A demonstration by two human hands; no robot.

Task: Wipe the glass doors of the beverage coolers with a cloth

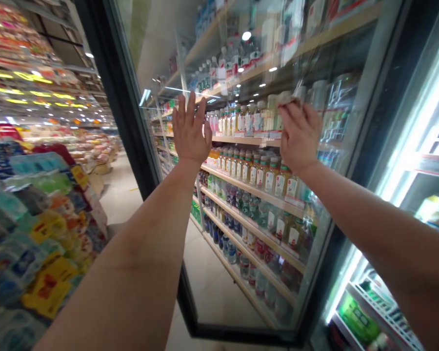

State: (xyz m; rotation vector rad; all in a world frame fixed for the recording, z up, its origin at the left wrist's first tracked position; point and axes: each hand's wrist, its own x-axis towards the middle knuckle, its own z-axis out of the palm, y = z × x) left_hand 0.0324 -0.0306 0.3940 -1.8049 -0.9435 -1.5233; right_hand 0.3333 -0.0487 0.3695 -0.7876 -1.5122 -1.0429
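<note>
My left hand (191, 129) raised, open, fingers spread, at glass door (237, 297) of drinks cooler; contact with glass unclear. My right hand (300, 136) raised beside it, well apart, fingers (289, 108) curled at pale patch (289, 99) on or behind glass; patch too blurred to identify, grip cannot be told. Bottled drinks (256, 170) on shelves behind glass, beyond both hands. Black door frame (131, 131) left of left hand. Packaged goods (32, 234) further left, below hand level. Lit cooler interior (398, 180) right of right hand.
</note>
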